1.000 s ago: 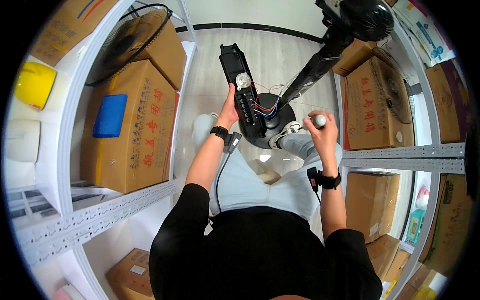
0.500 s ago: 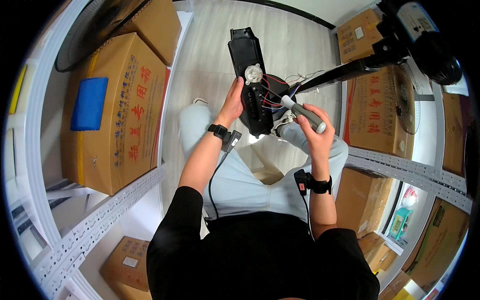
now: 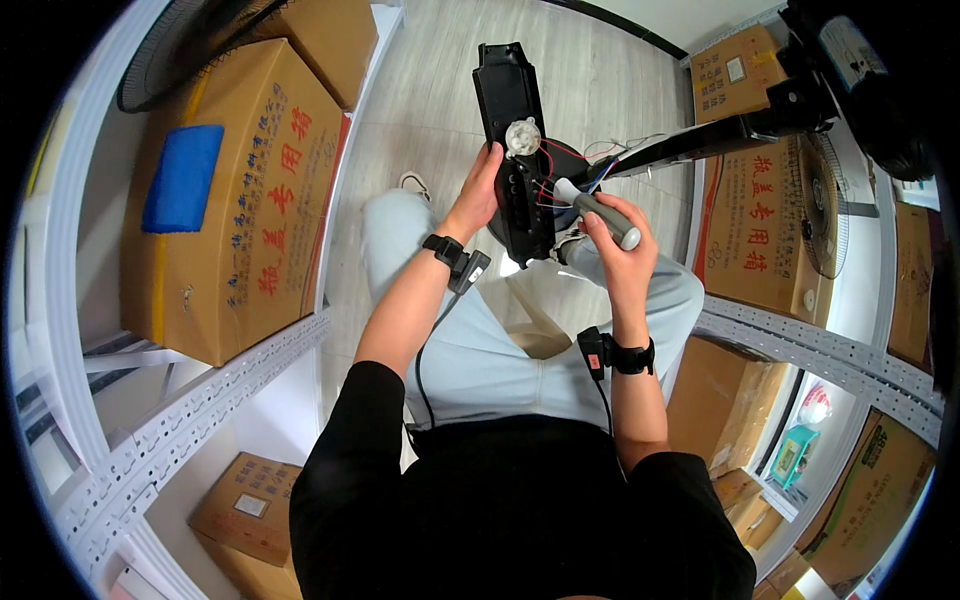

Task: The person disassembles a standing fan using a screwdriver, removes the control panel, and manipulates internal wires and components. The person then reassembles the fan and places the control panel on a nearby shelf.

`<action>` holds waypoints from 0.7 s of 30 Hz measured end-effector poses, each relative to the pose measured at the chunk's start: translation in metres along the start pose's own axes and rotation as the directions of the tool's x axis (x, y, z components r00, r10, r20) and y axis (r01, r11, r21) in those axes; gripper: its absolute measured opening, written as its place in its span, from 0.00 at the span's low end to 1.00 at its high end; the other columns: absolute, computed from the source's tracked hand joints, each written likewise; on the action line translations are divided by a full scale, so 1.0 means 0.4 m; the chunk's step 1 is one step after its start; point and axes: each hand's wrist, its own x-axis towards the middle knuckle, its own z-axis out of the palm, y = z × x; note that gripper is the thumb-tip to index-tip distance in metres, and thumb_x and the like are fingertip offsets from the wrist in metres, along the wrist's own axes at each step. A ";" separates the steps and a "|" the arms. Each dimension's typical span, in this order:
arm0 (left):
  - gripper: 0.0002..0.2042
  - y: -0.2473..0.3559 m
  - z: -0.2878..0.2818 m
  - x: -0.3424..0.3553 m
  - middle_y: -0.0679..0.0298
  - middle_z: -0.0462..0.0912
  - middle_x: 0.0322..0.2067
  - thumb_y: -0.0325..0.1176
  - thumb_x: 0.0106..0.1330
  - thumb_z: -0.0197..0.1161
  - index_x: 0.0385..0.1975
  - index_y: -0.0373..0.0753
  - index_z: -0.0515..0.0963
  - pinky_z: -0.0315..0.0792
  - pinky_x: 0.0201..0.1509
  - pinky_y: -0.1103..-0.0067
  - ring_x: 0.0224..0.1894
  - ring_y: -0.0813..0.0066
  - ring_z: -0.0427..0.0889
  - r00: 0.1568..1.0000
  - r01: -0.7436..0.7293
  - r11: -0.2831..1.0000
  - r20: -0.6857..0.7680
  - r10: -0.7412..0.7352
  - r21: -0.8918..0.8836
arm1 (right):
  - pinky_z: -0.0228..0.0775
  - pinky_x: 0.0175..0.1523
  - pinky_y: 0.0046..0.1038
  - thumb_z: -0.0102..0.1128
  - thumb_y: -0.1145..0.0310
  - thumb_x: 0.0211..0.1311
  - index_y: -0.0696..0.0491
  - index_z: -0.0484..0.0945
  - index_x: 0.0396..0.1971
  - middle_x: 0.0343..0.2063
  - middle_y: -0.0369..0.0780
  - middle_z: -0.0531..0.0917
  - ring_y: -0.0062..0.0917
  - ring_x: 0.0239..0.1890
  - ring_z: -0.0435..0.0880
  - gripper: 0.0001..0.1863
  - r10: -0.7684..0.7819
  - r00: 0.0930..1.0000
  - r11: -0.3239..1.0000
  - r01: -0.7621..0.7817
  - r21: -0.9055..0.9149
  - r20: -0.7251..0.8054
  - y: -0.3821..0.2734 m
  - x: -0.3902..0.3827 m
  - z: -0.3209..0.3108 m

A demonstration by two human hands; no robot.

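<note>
My left hand (image 3: 474,200) holds a long black plastic panel (image 3: 507,95) by its left edge, with the fingers mostly hidden behind it. A round whitish part (image 3: 523,138) sits on the panel, and a row of small black fittings runs below it. Thin red, blue and white wires (image 3: 600,178) spread from the panel's right side toward a black pole (image 3: 700,150). In my right hand (image 3: 628,262) is a screwdriver (image 3: 605,220) with a grey handle and white collar, angled toward the panel's lower half. Its tip is too small to place exactly.
The slanting pole leads up to a black fan motor (image 3: 860,90). A dark round base (image 3: 562,165) is behind the panel. Wire fan guards (image 3: 825,205) and cardboard boxes (image 3: 265,200) fill metal shelves (image 3: 215,390) on both sides. A blue cloth-like patch (image 3: 183,178) is on one box.
The view has shifted slightly. The screwdriver has come closer to the panel, its handle moving left and up. My left hand keeps its hold on the panel.
</note>
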 end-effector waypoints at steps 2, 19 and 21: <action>0.24 0.005 0.015 -0.001 0.61 0.74 0.59 0.49 0.79 0.42 0.66 0.39 0.62 0.76 0.59 0.71 0.58 0.72 0.77 1.000 0.001 1.000 -0.003 -0.001 0.003 | 0.71 0.51 0.25 0.72 0.73 0.53 0.56 0.84 0.42 0.41 0.39 0.83 0.25 0.43 0.81 0.15 -0.023 1.000 1.000 0.023 -0.008 -0.008 0.011 -0.001 -0.003; 0.24 0.019 0.031 -0.031 0.62 0.75 0.56 0.48 0.78 0.46 0.63 0.37 0.65 0.71 0.61 0.74 0.56 0.73 0.76 0.993 0.117 0.990 -0.006 -0.118 -0.075 | 0.75 0.50 0.29 0.73 0.74 0.50 0.55 0.84 0.39 0.40 0.40 0.85 0.29 0.44 0.84 0.14 -0.272 0.959 0.911 0.284 -0.298 0.081 -0.110 0.006 0.004; 0.24 0.027 0.022 -0.029 0.62 0.75 0.56 0.48 0.78 0.46 0.63 0.37 0.64 0.71 0.61 0.74 0.56 0.73 0.76 0.996 0.091 0.992 0.001 -0.091 -0.090 | 0.75 0.50 0.28 0.74 0.73 0.50 0.55 0.84 0.38 0.40 0.40 0.85 0.29 0.43 0.84 0.14 -0.260 0.962 0.912 0.273 -0.308 0.083 -0.111 0.003 -0.003</action>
